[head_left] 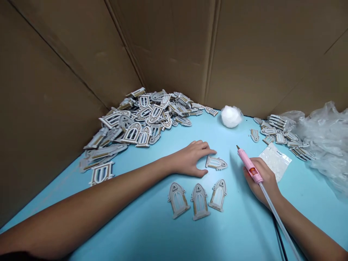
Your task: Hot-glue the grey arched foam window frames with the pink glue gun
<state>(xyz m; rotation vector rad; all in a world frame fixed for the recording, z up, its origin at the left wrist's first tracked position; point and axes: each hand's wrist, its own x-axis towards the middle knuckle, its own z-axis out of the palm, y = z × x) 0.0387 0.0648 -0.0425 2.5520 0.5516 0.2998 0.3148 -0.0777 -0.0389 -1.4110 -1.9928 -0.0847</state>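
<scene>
My right hand (262, 177) is wrapped around a pink hot glue gun (249, 165), its nozzle pointing up and to the left. A long clear glue stick (277, 217) trails out of its back end. My left hand (191, 158) rests over the table with thumb and fingers spread apart. Just beyond its fingertips lies a small arched window piece (216, 163), on its side; whether the fingers touch it I cannot tell. Nearer to me, three similar arched pieces (200, 201) lie in a row, tips pointing away.
A large heap of arched window pieces (144, 116) fills the back left. White fluffy material (231, 116) sits at the back. To the right are a smaller pile of pieces (280, 136), a flat clear bag (276, 159) and crumpled plastic (326, 141). Cardboard walls (174, 47) enclose the blue table (136, 232).
</scene>
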